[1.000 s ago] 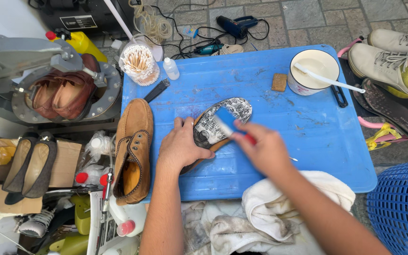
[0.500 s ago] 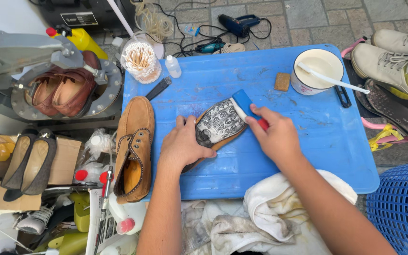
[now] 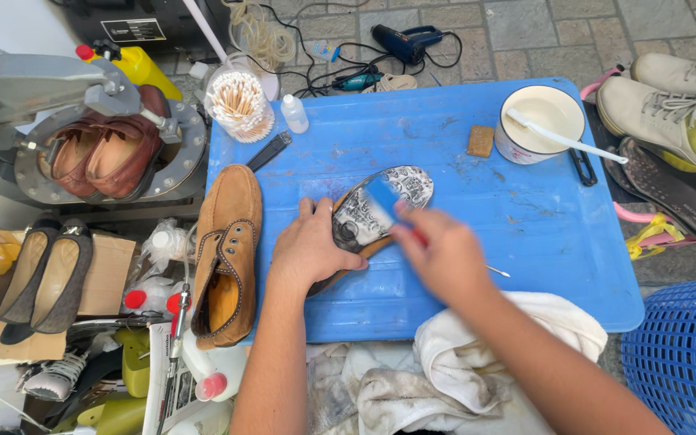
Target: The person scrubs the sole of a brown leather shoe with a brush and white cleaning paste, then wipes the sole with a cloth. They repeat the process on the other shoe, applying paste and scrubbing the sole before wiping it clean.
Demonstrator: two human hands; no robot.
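Head view: left hand point(image 3: 309, 248) lies on the upturned shoe point(image 3: 376, 211) near the middle of the blue tabletop point(image 3: 525, 242), fingers together along its edge, thumb across the sole. Right hand point(image 3: 445, 259), blurred, fingers curled round a blue brush point(image 3: 383, 196) touching the sole. Tan shoe point(image 3: 227, 250) at left edge; bowl point(image 3: 541, 121) near far right corner.

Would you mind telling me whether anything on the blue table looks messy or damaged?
The upturned shoe sole under the left hand is coated in patchy white foam. The right hand holds a blue brush on it. The blue table is scuffed and stained.
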